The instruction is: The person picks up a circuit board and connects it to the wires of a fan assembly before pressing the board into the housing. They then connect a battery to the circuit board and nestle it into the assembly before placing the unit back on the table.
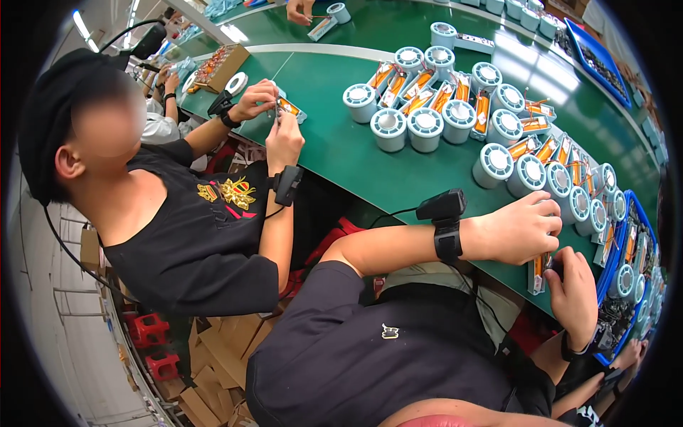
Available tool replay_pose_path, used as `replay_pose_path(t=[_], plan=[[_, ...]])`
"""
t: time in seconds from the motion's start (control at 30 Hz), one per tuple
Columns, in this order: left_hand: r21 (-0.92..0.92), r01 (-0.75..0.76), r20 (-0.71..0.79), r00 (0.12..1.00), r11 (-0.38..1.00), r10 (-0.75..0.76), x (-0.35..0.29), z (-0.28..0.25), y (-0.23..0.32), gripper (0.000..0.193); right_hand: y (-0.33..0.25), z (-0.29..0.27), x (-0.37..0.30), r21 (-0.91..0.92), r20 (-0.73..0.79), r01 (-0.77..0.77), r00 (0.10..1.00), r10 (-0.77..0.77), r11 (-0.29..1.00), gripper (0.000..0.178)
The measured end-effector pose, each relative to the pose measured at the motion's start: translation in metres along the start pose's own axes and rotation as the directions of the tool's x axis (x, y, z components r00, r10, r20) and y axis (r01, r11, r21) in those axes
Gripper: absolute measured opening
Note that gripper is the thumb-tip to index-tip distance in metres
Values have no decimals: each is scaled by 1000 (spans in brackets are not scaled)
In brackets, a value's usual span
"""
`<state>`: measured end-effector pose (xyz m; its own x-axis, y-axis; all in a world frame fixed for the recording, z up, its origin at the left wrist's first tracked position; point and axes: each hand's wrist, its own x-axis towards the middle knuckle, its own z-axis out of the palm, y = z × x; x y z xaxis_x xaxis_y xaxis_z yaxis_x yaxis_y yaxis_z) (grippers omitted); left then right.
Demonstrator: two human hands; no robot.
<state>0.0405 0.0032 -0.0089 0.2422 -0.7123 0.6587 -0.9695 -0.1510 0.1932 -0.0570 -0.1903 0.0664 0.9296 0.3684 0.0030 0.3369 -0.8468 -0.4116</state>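
Note:
Near the front edge of the green table, my left hand reaches in with its fingers curled down. My right hand faces it with thumb and fingers bent together. Between them a light-blue elongated housing stands out toward me, an orange piece inside it. A small dark part shows at my right fingertips, too little to name. What my left fingers grip is mostly hidden behind them. Just beyond my hands stand several light-blue round units with slotted tops, joined by wires to housings with orange-wrapped packs.
At my left a co-worker in black works on a similar housing. A blue-rimmed tray with dark parts borders my right hand. Another blue tray lies far right. A cardboard box and white rolls sit far left.

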Motion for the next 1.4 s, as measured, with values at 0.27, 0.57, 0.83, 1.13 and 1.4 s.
replay_pose_path(t=[0.27, 0.57, 0.83, 1.13, 1.4], plan=[[-196, 272, -31, 959, 942, -283, 6, 4, 16, 16, 19, 63, 0, 491, -249, -238, 884, 397, 838, 20], [-260, 245, -48, 963, 934, -266, 2, 5, 6, 15, 36, 69, -13, 681, -178, -82, 945, 273, 727, 30], [-18, 166, 109, 981, 986, -163, 10, -14, 12, 10, 31, 69, -17, 577, -240, -31, 949, 206, 816, 30], [65, 248, 3, 969, 967, -248, 16, -1, 24, 13, 32, 55, -17, 452, -300, -89, 922, 245, 888, 27], [215, 260, 182, 936, 941, -300, 18, -20, 29, 15, 35, 51, -9, 428, -330, -98, 909, 256, 898, 29]])
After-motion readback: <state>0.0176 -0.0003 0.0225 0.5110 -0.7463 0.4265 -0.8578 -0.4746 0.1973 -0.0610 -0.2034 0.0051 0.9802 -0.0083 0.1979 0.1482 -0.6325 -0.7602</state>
